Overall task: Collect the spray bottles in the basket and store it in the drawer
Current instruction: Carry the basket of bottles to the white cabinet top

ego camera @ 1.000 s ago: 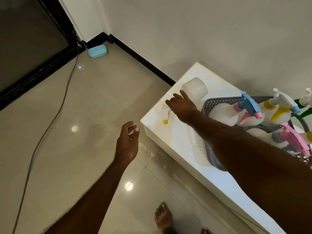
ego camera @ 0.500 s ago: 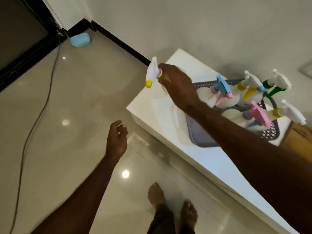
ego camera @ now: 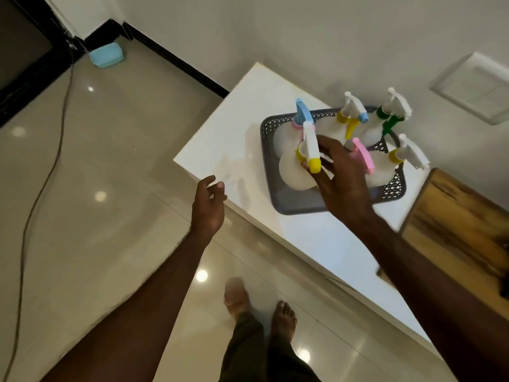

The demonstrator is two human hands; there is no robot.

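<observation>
A grey perforated basket (ego camera: pixel 300 206) stands on the white cabinet top (ego camera: pixel 234 139) and holds several white spray bottles with coloured heads. My right hand (ego camera: pixel 341 177) grips a white spray bottle with a white and yellow head (ego camera: pixel 296 168) by its neck, inside the basket's near left corner. Behind it stands a bottle with a blue and pink head (ego camera: pixel 301 115). My left hand (ego camera: pixel 208 204) hangs open over the floor, just off the cabinet's near edge, holding nothing. No drawer shows.
A wooden surface (ego camera: pixel 457 224) adjoins the cabinet on the right. A black cable (ego camera: pixel 41 172) trails across the glossy tiled floor, and a light blue box (ego camera: pixel 107 55) lies by the far wall corner. My bare feet (ego camera: pixel 259 307) stand below the cabinet edge.
My right hand has lifted the yellow-headed bottle off the cabinet's left end and carried it right into the basket. My left hand drifted a little toward the cabinet.
</observation>
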